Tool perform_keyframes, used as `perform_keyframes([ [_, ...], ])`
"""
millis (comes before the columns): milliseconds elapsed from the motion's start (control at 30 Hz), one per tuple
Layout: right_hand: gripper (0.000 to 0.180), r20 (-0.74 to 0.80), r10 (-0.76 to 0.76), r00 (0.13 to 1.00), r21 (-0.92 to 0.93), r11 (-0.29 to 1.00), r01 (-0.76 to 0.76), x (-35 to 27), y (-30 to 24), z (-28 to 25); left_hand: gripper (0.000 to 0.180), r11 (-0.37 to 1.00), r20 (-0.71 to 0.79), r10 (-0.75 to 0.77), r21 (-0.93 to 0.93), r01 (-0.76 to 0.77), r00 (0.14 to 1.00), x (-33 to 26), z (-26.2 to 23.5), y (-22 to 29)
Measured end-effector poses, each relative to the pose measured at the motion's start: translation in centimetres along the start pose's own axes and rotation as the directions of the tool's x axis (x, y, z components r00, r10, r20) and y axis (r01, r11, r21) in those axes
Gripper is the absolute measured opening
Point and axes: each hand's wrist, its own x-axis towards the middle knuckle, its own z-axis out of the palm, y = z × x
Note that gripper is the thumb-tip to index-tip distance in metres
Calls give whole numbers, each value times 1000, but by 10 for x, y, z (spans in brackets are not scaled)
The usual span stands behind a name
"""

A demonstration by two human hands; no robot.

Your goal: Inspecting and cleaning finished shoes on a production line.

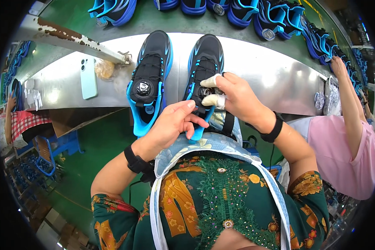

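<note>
Two black-and-blue sneakers with round dial closures lie side by side on a steel worktable (275, 79). The left sneaker (150, 79) lies untouched. My left hand (171, 125) holds the heel end of the right sneaker (205, 62), fingers curled against its side. My right hand (233, 98), with white tape on thumb and forefinger, pinches the round dial on that sneaker's tongue. Both wrists wear black bands.
A pale green phone (88, 78) lies on the table's left part beside a crumpled plastic bag (104, 68). Several blue sneakers (275, 18) line a green conveyor beyond. A person in pink (354, 141) works at my right, another in red check (23, 123) at my left.
</note>
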Motion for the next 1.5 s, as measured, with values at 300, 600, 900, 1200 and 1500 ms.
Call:
perform_keyframes([
  [300,39,-193,3,981,-237,970,-49,-4,-4,10,33,996,145,25,83,-38,989,20,-9,-2],
  [600,40,84,-16,996,163,987,2,15,12,-7,39,997,127,-66,52,60,990,24,-12,9],
  [900,29,230,-30,973,56,998,17,20,7,-13,43,995,58,-92,39,89,994,24,-9,-5],
  [1200,41,362,61,930,267,949,-166,31,1,-42,39,999,124,41,-12,-39,991,22,-5,-5],
  [1500,32,-35,76,997,-260,962,-82,-10,-10,-5,32,996,178,65,47,-74,982,22,-3,-15],
])
